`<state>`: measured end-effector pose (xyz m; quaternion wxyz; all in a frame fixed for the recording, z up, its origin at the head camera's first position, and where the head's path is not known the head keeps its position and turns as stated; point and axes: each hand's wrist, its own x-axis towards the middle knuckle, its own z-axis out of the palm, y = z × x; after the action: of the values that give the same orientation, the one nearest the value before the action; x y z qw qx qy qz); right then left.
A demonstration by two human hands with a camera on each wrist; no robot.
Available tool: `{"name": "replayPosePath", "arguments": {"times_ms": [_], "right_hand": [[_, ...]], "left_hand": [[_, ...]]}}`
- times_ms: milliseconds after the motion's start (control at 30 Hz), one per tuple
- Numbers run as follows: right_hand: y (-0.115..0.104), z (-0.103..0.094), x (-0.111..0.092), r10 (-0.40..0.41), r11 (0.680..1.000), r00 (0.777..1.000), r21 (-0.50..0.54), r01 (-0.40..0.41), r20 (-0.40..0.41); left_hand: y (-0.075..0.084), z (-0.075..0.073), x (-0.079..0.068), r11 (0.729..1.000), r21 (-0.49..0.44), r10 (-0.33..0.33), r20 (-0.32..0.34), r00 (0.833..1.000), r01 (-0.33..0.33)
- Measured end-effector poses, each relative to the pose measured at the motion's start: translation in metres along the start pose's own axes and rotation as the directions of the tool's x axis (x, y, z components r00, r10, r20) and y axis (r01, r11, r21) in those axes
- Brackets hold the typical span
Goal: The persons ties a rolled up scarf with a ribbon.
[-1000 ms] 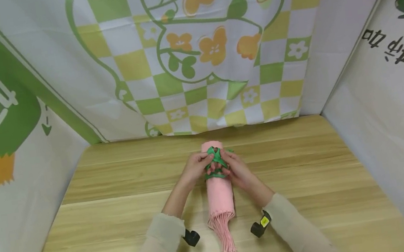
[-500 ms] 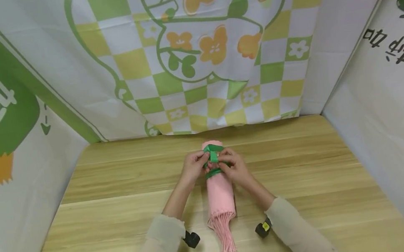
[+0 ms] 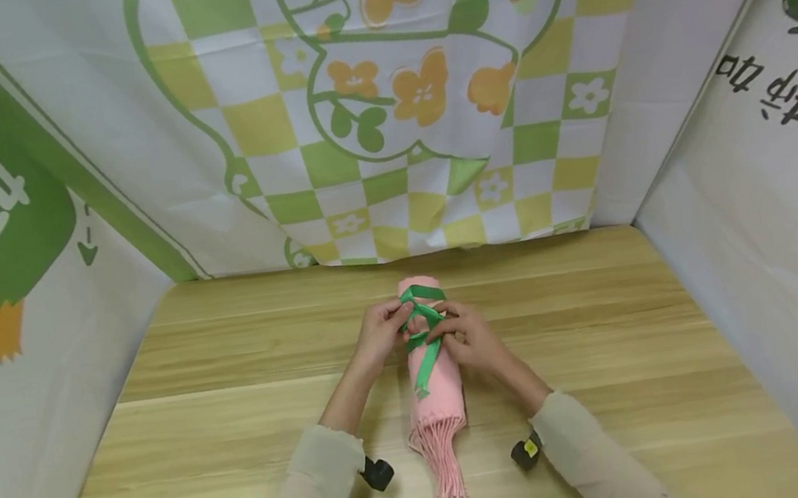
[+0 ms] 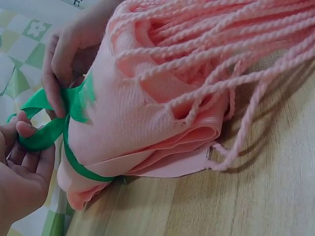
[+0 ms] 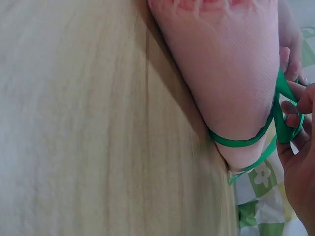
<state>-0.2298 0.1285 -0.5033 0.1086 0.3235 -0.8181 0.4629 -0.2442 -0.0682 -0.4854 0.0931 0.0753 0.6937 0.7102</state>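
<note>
A rolled pink scarf [image 3: 437,394] lies lengthwise on the table, its twisted fringe [image 3: 444,464] toward the person. Green ribbon [image 3: 426,368] goes round the roll, with a loose end lying down over its top. From the left side, my left hand [image 3: 381,330] pinches a ribbon loop, plain in the left wrist view as a green loop [image 4: 42,137] between thumb and fingers. On the opposite side my right hand [image 3: 475,337] holds the ribbon close to the crossing; the right wrist view has its fingers [image 5: 290,118] curled at a green strip. Fingers partly hide the crossing.
The wooden table [image 3: 242,434] extends on both sides of the scarf. A checked, flowered cloth [image 3: 386,142] hangs along its back edge, and printed white panels [image 3: 764,237] flank it. Black wrist cameras [image 3: 378,473] sit at both sleeves.
The ribbon between the hands has changed shape, and a loose end now lies down along the scarf. My right hand has shifted slightly right and toward the person; the left stays nearly in place.
</note>
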Motion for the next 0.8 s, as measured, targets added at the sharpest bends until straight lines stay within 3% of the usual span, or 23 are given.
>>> {"name": "replayPosePath", "arguments": {"times_ms": [100,200,300,400,500,667,800], "right_hand": [[-0.006,0.0,0.0,0.101,0.988,0.995,0.119,-0.098,-0.02],[-0.008,-0.001,0.001,0.217,0.944,0.975,0.26,-0.201,-0.037],[-0.004,0.0,0.004,0.29,0.904,0.957,0.334,-0.266,-0.023],[-0.005,0.001,0.008,0.308,0.905,0.951,0.309,-0.293,0.001],[-0.005,0.004,0.011,0.311,0.926,0.95,0.223,-0.304,0.003],[-0.003,0.011,0.016,0.301,0.95,0.952,0.106,-0.293,-0.064],[-0.002,0.016,0.02,0.322,0.945,0.94,0.094,-0.313,-0.11]], "left_hand": [[0.001,0.0,0.0,1.0,0.011,-0.02,0.002,1.0,0.02],[0.001,0.0,0.001,1.0,-0.01,-0.02,-0.001,1.0,0.02],[0.001,0.002,0.001,0.999,-0.032,-0.014,-0.011,1.0,0.014],[0.003,0.003,0.0,0.999,-0.042,-0.018,-0.001,1.0,0.018],[0.005,0.004,-0.001,0.999,-0.038,-0.016,0.009,1.0,0.016],[0.007,0.006,-0.002,0.999,-0.036,0.011,0.004,1.0,-0.011],[0.005,0.008,-0.002,0.999,-0.032,0.034,0.021,0.999,-0.033]]}}
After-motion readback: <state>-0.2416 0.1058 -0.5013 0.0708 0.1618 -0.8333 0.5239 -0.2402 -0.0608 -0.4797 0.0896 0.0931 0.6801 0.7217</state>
